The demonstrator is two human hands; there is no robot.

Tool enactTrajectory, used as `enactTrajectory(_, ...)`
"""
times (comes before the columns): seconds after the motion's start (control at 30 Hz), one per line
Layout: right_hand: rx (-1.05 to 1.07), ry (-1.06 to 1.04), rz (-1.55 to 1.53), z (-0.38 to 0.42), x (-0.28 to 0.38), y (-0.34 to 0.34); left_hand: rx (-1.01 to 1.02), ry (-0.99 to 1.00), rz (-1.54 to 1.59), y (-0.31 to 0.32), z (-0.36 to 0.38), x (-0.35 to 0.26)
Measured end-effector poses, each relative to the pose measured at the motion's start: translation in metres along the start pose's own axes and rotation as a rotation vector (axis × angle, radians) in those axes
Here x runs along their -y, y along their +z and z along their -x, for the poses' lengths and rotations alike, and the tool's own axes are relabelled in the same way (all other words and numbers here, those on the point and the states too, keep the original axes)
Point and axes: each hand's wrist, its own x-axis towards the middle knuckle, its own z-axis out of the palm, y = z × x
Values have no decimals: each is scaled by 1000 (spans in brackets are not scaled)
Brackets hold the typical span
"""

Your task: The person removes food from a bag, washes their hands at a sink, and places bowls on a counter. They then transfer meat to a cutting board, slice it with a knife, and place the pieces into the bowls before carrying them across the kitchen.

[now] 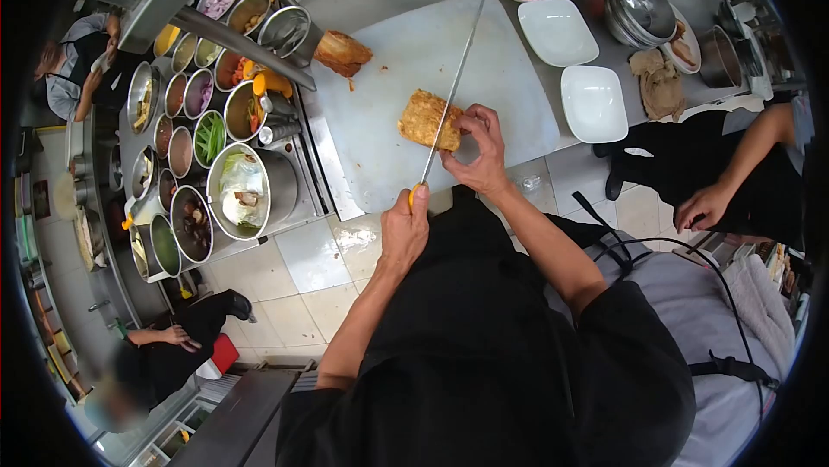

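Observation:
A golden-brown, rough-topped block of food (423, 121) lies on a large white cutting board (371, 178). My left hand (404, 227) is closed round the yellow handle of a long knife (466, 46), whose blade passes over the block's right part. At the block's right end, my right hand (480, 149) grips it between thumb and bent fingers. Whether the blade has entered the block cannot be made out. Another browned piece of food (343, 53) rests near the board's upper left edge.
Metal tubs, one with leafy vegetables (244, 186), crowd the left under a metal rail (246, 46). White dishes (594, 104), stacked metal bowls (643, 9) and a brown cloth (659, 85) are at the right. Other people stand right (751, 156), lower left (173, 346) and upper left (79, 66).

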Motion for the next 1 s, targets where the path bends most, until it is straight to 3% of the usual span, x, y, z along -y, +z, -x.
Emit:
enactTrajectory(0.23, -80, 52, -30, -5, -10, 0, 26, -5, -200, -6, 18, 11)
enactTrajectory(0.37, -58, 36, -27, -4, -1, -1, 93, -138, -283, -33, 31, -13)
enactTrajectory(0.5, -49, 36, -16, -5, -1, 1, 175, -147, -216, -44, 20, -26)
enactTrajectory(0.57, 17, 101, -57, -1, -4, 2, 299, -348, 75, -36, 11, -17)
enactTrajectory(0.7, 22, 129, -61, 1, -7, 3, 173, -194, -201, -27, -5, -8)
enactTrajectory(0.93, 35, 131, 11, 1, -6, 6, 237, -276, -410, -48, 2, -34)
enactTrajectory(1.0, 43, 103, 34, 3, -5, 5, 237, -117, -385, -36, -10, -33)
